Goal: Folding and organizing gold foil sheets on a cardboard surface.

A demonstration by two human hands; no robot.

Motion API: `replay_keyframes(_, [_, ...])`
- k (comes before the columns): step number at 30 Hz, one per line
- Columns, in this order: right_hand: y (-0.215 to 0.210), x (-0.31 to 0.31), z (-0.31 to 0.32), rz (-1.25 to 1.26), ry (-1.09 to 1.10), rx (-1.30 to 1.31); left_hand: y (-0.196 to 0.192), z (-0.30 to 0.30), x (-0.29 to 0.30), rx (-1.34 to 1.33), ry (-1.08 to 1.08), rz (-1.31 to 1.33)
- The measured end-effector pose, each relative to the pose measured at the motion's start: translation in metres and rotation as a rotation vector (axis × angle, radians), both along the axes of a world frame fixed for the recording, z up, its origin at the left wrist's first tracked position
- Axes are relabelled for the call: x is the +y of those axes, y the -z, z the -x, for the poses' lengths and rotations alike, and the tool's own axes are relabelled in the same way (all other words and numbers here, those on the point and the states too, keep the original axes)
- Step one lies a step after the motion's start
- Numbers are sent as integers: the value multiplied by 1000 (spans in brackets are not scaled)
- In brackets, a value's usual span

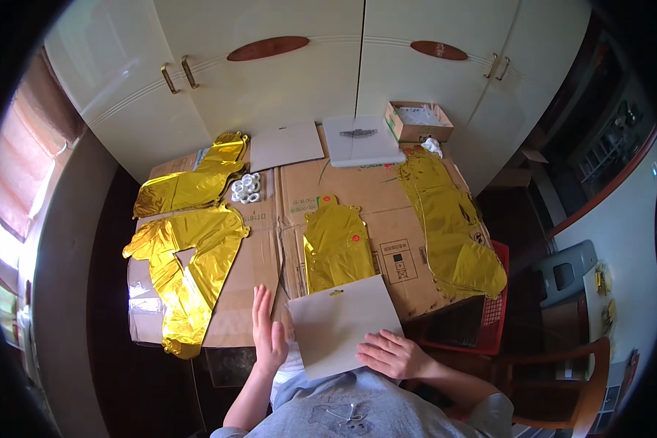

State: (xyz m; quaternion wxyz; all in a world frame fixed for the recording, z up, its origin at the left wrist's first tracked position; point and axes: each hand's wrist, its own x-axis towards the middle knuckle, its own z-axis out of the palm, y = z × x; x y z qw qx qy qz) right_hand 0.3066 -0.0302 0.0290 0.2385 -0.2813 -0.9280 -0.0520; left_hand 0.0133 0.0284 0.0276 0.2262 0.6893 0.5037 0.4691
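Observation:
A pale grey card (343,325) with a small slot near its far edge lies tilted at my lap, overlapping the near edge of the cardboard-covered table. My right hand (390,355) rests flat on its right side, fingers stretched out. Beside the card's left edge, my left hand (270,332) is raised with fingers straight and nothing in it. Just beyond the card lies a gold foil piece (336,244), its near end hidden under the card. A red dot marks its right side.
Gold foil pieces lie at left (193,255) and right (445,219). White rings (246,187) sit near another grey card (285,146). At the back are a white translucent sheet (361,150) and an open box (418,128). A red basket (495,314) and wooden chair (598,379) stand right.

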Motion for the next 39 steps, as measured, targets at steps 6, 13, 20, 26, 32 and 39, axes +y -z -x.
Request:
replay_keyframes(6, [15, 10, 10, 62, 110, -60, -7, -23, 11, 523, 372, 45])
replay_keyframes(13, [18, 27, 17, 63, 174, -50, 10, -54, 32, 728, 420, -67])
replay_keyframes(20, [6, 41, 19, 235, 148, 96, 10, -58, 47, 784, 394, -84])
replay_keyframes(26, [14, 107, 6, 512, 327, 540, 9, -61, 49, 811, 394, -73])
replay_keyframes(32, [40, 216, -2, 864, 568, 684, 10, -64, 50, 852, 387, -86])
replay_keyframes(39, [30, 248, 3, 1152, 610, 754, 14, -63, 48, 854, 376, -79])
